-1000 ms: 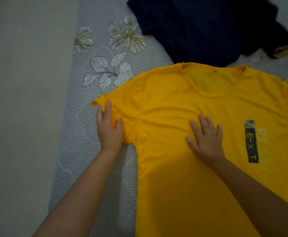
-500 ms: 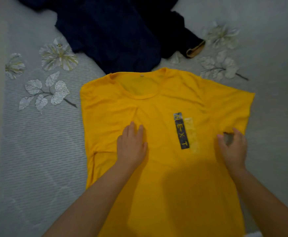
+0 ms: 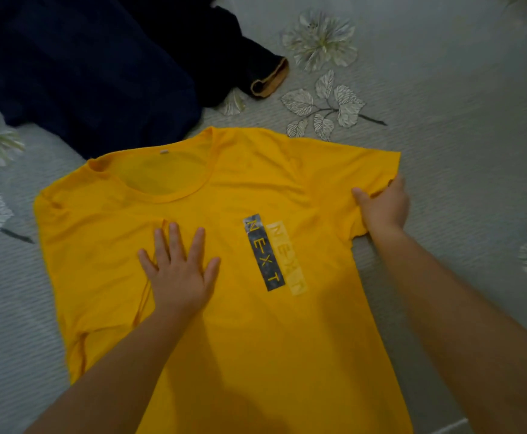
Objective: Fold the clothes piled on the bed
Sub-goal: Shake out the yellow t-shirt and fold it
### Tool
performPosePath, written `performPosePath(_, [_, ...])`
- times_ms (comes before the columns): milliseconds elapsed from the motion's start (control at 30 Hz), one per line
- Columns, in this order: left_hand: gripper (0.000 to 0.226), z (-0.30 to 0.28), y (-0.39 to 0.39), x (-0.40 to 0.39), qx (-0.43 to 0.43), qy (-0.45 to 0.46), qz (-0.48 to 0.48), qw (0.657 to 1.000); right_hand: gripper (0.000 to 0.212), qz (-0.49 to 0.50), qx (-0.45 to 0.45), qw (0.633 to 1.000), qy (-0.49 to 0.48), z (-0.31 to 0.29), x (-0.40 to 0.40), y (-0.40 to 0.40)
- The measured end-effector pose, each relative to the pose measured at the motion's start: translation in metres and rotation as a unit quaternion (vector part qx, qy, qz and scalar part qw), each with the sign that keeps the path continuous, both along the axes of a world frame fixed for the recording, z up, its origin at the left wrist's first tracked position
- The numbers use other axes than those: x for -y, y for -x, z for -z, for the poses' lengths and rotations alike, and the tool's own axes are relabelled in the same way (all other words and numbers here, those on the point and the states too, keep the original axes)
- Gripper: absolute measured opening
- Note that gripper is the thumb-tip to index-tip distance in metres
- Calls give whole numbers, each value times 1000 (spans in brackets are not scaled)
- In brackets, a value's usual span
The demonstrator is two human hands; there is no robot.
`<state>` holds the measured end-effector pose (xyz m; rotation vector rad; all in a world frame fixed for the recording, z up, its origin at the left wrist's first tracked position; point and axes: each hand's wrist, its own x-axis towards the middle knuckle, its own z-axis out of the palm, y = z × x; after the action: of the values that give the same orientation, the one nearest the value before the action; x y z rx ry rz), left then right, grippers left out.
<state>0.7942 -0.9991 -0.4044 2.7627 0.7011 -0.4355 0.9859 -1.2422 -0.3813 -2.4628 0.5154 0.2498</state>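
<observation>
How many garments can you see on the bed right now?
2, possibly more. The yellow T-shirt lies flat in the centre under both hands. The dark navy clothing is heaped at the upper left, touching the collar; it may be more than one piece.

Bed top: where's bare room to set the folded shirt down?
Bare bedsheet right of the yellow T-shirt, past the right hand gripping its sleeve. A narrower strip on the left, below the dark clothes. Crowded at the far left, where those clothes pile.

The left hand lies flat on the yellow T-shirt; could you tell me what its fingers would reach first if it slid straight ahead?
Probably the collar of the yellow T-shirt; the left hand would cross only plain fabric before that.
</observation>
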Motion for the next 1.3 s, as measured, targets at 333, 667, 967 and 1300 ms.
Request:
performPosePath(333, [85, -10, 5, -6, 22, -1, 26, 999, 42, -383, 288, 877, 30, -33, -42, 43])
performPosePath(667, [60, -27, 138, -10, 40, -5, -41, 998, 49, -491, 116, 853, 133, -10, 4, 181])
performPosePath(967, [69, -46, 269, 42, -25, 47, -269, 962, 68, -299, -68, 942, 139, -21, 79, 275])
performPosePath(1300, [61, -50, 347, 80, 35, 169, -287, 942, 62, -231, -104, 967, 29, -36, 107, 351])
